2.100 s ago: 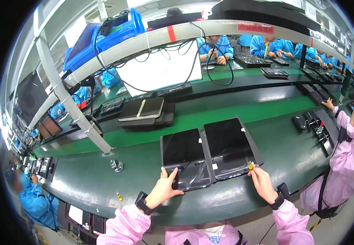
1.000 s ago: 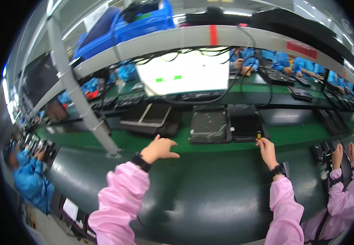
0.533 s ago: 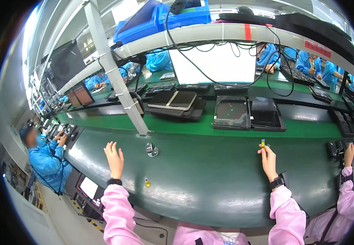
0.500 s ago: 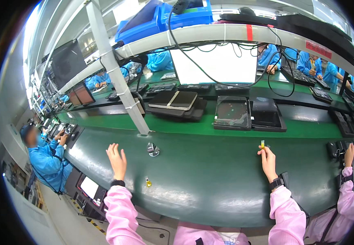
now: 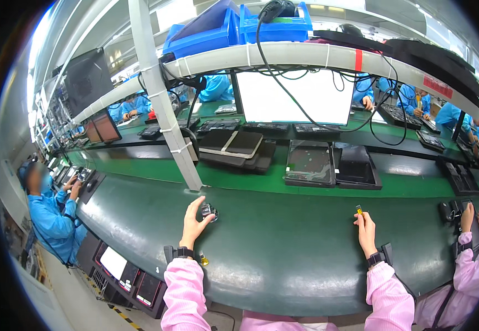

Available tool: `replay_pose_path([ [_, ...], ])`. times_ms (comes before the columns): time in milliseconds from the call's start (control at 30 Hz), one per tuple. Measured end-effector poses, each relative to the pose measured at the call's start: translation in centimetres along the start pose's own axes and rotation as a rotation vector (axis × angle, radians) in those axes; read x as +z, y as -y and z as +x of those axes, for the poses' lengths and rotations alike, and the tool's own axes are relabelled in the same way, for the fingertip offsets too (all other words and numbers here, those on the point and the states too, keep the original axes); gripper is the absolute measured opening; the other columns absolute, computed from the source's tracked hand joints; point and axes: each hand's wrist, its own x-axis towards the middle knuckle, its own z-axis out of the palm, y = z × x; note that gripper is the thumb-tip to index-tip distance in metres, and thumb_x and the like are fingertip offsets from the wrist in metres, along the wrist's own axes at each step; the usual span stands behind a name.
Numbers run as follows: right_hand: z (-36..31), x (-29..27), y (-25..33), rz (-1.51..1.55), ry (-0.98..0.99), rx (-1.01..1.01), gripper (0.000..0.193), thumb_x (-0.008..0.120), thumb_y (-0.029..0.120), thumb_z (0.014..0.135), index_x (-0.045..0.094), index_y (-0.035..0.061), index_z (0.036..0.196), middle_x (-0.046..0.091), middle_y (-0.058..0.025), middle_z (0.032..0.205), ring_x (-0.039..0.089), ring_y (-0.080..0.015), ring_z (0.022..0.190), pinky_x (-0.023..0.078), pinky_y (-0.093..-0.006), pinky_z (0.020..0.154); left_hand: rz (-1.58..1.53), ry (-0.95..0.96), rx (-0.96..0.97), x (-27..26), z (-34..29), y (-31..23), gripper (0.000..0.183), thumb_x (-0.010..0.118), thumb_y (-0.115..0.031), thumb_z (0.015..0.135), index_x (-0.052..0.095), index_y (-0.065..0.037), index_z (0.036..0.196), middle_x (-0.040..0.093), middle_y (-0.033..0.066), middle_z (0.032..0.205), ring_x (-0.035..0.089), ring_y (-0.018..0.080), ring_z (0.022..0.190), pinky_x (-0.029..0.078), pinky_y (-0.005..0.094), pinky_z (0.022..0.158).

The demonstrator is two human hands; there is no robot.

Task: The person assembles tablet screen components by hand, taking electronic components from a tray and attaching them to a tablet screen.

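My left hand (image 5: 193, 225) is stretched over the bench with thumb and fingers apart around the near side of a small black-and-silver round object (image 5: 210, 212). Its exact kind is unclear, and the thumb tip is close to or touching it. Beside my left wrist a small yellow piece with a pale end (image 5: 204, 260) lies on the bench, partly hidden by the wrist. Farther right, my right hand (image 5: 366, 234) pinches a small yellow strip (image 5: 359, 210) with a dark end upright between thumb and forefinger, above the green bench top (image 5: 283, 243).
A grey post (image 5: 167, 113) rises just beyond my left hand. Along the raised green ledge sit stacked dark cases (image 5: 234, 148) and two black trays (image 5: 309, 164). Behind them stands a bright screen (image 5: 297, 99). Co-workers sit at left (image 5: 54, 212) and at right (image 5: 474, 220).
My left hand has moved right and forward to the black-and-silver object, its wrist now close by the loose yellow piece. My right hand still holds its strip. The whole view has shifted slightly.
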Motion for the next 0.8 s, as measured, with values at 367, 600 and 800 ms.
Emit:
replay_pose_path([
  [367,-0.3,-0.3,0.8,-0.041,0.038,0.023,0.020,0.046,0.013,0.096,0.058,-0.0027,0.095,0.061,-0.0105,0.078,0.060,-0.0165,0.068,0.046,-0.0292,0.064,-0.088,0.040,-0.085,0.9,0.0,1.3,0.051,0.084,-0.012,0.064,0.060,0.001,0.107,0.065,0.0120,0.106,0.062,0.0219,0.100,0.047,0.0319,0.089],
  [600,-0.5,0.1,0.4,-0.033,0.027,-0.010,0.019,0.046,0.012,0.096,0.057,-0.0031,0.093,0.061,-0.0107,0.079,0.059,-0.0166,0.067,0.046,-0.0292,0.063,-0.095,-0.002,-0.103,1.2,-0.5,0.5,0.044,0.082,-0.009,0.065,0.061,0.002,0.102,0.064,0.0135,0.102,0.062,0.0261,0.096,0.049,0.0333,0.085],
  [800,-0.3,-0.4,1.0,-0.017,0.004,-0.003,0.020,0.047,0.013,0.096,0.058,-0.0030,0.094,0.062,-0.0100,0.078,0.060,-0.0160,0.068,0.046,-0.0289,0.064,-0.076,-0.006,-0.052,1.0,0.2,0.2,0.044,0.083,-0.010,0.064,0.060,0.002,0.099,0.063,0.0121,0.098,0.062,0.0250,0.093,0.048,0.0325,0.084],
])
